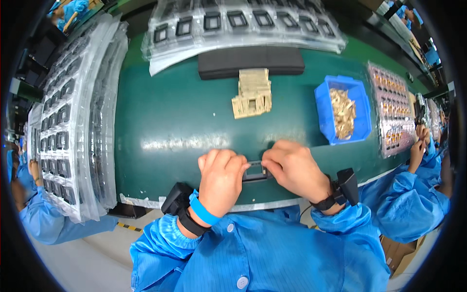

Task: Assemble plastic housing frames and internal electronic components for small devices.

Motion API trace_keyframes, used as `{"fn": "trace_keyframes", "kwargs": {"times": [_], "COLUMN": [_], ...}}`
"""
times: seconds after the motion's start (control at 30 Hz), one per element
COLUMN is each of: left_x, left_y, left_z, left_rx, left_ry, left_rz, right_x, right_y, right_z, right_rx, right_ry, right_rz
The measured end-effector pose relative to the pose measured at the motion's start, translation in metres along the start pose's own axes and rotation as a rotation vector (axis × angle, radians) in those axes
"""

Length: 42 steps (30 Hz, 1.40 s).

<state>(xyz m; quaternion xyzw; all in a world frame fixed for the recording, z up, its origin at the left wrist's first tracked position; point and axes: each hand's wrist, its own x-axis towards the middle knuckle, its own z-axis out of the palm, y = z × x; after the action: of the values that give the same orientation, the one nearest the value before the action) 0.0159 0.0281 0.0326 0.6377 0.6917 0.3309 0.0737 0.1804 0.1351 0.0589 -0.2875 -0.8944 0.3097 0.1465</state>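
A small black rectangular frame (254,178) lies at the front edge of the green table, between my two hands. My left hand (220,173) is closed, its thumb and fingertips gripping the frame's left end. On the opposite end, the closed fingers of my right hand (293,165) press and hold the frame. Past my hands sits a stack of tan strip sheets (254,87) with a small window-like cutout near its front. Behind that stack lies a long black block (219,65). To the right stands a blue plastic bin (360,131) with tan scraps (343,112) inside.
Clear plastic trays (170,41) of black frames are stacked at the back. More stacked trays (82,141) rise along the left side. A pinkish tray (389,104) of small orange-and-black parts lies right of the bin. Co-workers in blue sleeves (404,199) sit on both sides.
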Motion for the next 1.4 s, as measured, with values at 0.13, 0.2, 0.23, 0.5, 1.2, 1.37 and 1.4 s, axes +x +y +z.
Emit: {"fn": "trace_keyframes", "kwargs": {"times": [0.13,0.2,0.23,0.5,1.2,1.37,1.4], "left_x": [0.001,-0.002,-0.010,-0.018,-0.021,-0.016,-0.018], "left_y": [-0.001,-0.004,-0.007,-0.005,-0.005,-0.003,-0.002], "left_z": [0.002,0.004,0.004,0.004,0.013,0.009,0.009], "left_rx": [-0.028,-0.062,-0.102,-0.049,-0.121,-0.127,-0.124], "left_ry": [0.034,0.104,0.056,-0.155,0.039,-0.003,0.000], "left_rz": [-0.004,-0.025,-0.085,0.051,0.105,0.117,0.129], "right_x": [-0.003,0.008,0.015,0.163,0.362,0.371,0.371], "right_y": [0.001,0.001,-0.002,0.022,0.074,0.057,0.057], "right_z": [-0.003,-0.022,-0.036,-0.105,-0.042,-0.033,-0.035], "right_rx": [-0.071,-0.057,-0.023,0.039,-0.250,-0.516,-0.486], "right_ry": [-0.015,0.049,0.086,0.373,0.318,0.137,0.120], "right_rz": [0.003,0.000,-0.001,0.163,0.089,0.248,0.213]}}
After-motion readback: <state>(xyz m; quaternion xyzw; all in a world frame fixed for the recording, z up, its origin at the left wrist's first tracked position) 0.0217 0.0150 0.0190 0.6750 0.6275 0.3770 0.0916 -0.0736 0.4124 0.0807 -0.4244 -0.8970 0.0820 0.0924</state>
